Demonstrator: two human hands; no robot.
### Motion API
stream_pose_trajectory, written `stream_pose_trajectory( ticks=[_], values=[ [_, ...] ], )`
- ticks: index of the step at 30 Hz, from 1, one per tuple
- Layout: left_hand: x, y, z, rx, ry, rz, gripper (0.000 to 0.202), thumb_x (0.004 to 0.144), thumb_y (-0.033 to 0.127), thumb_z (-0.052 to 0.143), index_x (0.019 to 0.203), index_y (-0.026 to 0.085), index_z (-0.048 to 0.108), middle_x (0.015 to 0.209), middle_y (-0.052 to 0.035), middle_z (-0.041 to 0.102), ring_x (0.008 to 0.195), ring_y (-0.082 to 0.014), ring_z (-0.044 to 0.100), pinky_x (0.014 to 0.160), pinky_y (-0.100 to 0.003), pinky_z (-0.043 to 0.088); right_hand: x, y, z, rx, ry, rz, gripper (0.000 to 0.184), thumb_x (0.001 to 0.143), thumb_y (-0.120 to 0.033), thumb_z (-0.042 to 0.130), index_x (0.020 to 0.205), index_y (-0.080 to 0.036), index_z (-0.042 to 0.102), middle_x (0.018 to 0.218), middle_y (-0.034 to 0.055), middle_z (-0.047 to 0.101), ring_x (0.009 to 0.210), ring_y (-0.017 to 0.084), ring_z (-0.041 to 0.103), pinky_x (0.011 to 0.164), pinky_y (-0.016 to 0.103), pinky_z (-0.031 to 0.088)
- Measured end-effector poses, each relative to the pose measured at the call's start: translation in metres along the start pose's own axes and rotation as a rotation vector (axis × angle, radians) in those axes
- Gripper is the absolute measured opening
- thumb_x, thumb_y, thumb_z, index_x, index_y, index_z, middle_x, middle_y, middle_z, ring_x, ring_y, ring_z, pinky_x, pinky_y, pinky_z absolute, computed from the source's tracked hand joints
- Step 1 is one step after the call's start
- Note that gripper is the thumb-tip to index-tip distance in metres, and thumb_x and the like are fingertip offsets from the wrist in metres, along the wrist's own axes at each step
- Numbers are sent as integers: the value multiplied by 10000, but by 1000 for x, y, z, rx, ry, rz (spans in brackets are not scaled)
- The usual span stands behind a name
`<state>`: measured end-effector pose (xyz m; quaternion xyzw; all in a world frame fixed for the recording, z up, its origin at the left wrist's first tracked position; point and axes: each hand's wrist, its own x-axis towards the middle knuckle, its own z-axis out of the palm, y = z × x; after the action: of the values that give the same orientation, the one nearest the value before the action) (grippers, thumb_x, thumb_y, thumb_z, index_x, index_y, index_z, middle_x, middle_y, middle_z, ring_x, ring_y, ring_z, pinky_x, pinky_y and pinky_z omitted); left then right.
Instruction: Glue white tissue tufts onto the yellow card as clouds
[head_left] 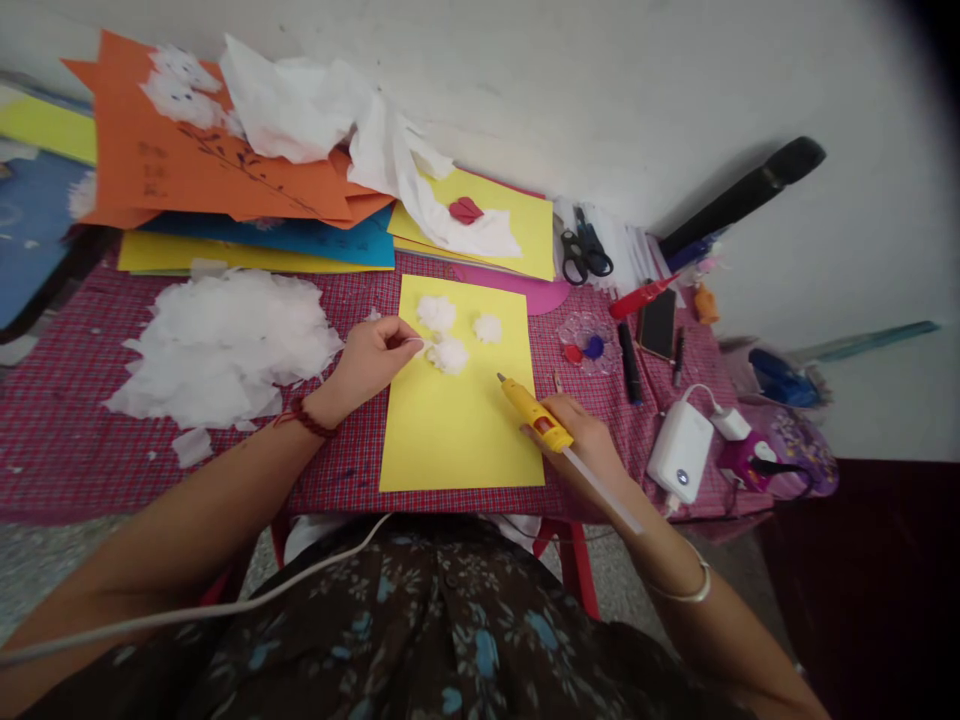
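My right hand (581, 440) is wrapped round a yellow hot glue gun (536, 412), its nozzle pointing up and left over a yellow sheet of paper (457, 430). A clear glue stick (600, 488) sticks out of the gun's back end. Three white paper tufts (448, 354) sit on the upper half of the sheet. At the sheet's left edge, the fingertips of my left hand (379, 360) are pinched together beside the lowest tuft. Something thin and white shows at those fingertips, too small to make out. Left of that hand lies a pile of white tissue pieces (232, 340).
Orange cards (180, 165) and yellow paper (525, 225) are stacked along the wall under crumpled white tissue (292, 100). To the right are scissors (585, 250), a clear dish (589, 340), a marker (630, 365) and a white power bank (681, 450). A cable (225, 608) crosses my lap.
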<state>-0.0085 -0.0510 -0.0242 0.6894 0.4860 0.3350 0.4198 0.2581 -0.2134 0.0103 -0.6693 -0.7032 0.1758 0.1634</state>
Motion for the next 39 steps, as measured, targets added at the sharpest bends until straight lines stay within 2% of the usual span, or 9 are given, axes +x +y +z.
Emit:
stream_pose_trajectory(
  ticks=[7, 15, 23, 30, 36, 39],
  values=[
    [0, 0, 0, -7, 1, -7, 128, 761, 295, 628, 704, 181, 626, 676, 6, 631, 611, -117, 506, 608, -283, 418, 1, 6, 7, -75, -45, 63, 234, 901, -428, 530, 799, -218, 513, 809, 35, 593, 684, 170, 578, 620, 273, 393],
    [0, 8, 0, 9, 3, -23, 118, 748, 263, 630, 658, 189, 611, 624, 14, 608, 577, -117, 487, 565, -265, 392, 0, 7, 8, -59, -2, 163, 291, 862, -471, 570, 727, -227, 488, 695, 7, 570, 638, 161, 550, 599, 272, 381],
    [0, 8, 0, -14, 2, -35, 122, 745, 260, 629, 652, 185, 610, 622, 11, 603, 576, -118, 486, 583, -269, 396, 3, 4, 7, 106, -5, 93, 239, 878, -422, 578, 949, -195, 601, 897, 46, 647, 803, 186, 618, 709, 299, 457],
    [0, 6, 0, -15, -8, -38, 110, 748, 254, 628, 662, 188, 616, 640, 2, 611, 599, -131, 505, 621, -289, 417, 6, 6, 9, 44, 16, 137, 254, 856, -440, 574, 748, -222, 501, 720, 9, 582, 638, 161, 549, 583, 277, 398],
    [0, 6, 0, -5, -11, -31, 113, 748, 265, 623, 659, 195, 608, 653, 4, 615, 613, -136, 516, 653, -301, 440, 5, 5, 8, -24, 49, 188, 328, 835, -477, 570, 665, -233, 431, 600, -22, 508, 542, 138, 474, 537, 272, 335],
    [0, 6, 1, -4, -12, -40, 112, 748, 268, 624, 665, 192, 612, 662, -2, 624, 618, -139, 522, 660, -306, 444, 4, 5, 7, -8, 63, 182, 316, 831, -481, 575, 681, -225, 463, 630, -14, 527, 577, 146, 503, 563, 276, 363]
  ],
)
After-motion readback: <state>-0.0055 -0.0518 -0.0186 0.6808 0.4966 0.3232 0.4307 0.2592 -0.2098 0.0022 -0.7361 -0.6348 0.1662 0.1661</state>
